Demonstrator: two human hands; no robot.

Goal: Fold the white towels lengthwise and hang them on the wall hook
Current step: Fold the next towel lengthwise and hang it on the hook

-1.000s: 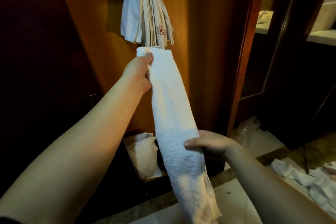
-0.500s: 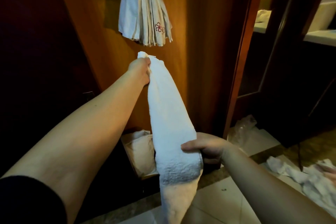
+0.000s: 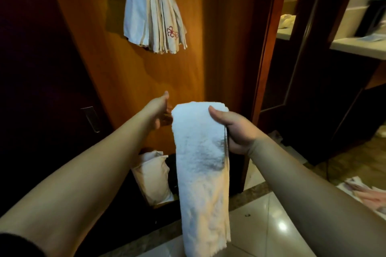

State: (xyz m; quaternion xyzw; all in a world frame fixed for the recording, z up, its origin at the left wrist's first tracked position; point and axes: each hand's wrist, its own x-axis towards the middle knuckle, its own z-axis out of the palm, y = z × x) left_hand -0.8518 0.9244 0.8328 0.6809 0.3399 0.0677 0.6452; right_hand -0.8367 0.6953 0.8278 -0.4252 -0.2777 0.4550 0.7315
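A white towel [image 3: 200, 165], folded into a long narrow strip and doubled over, hangs from my right hand [image 3: 236, 129]. That hand grips the fold at the top right, thumb lying over the front. My left hand [image 3: 158, 110] is just left of the fold, thumb up and fingers straight, its fingertips at the towel's left edge. Higher on the wooden wall panel [image 3: 129, 73], a bunch of several white towels [image 3: 152, 10] with a red embroidered mark hangs from a hook that is cut off by the frame's top edge.
A white bag-like bundle [image 3: 152, 177] sits on the floor below the wall. A wooden door frame [image 3: 269, 48] stands to the right, with a counter [image 3: 359, 46] beyond. Crumpled cloths [image 3: 363, 194] lie on the tiled floor at right. A dark door with a handle [image 3: 92, 119] is left.
The towel's upper half has come down, so the towel now hangs doubled from my right hand, which has risen. My left hand has let go of the top end and dropped lower.
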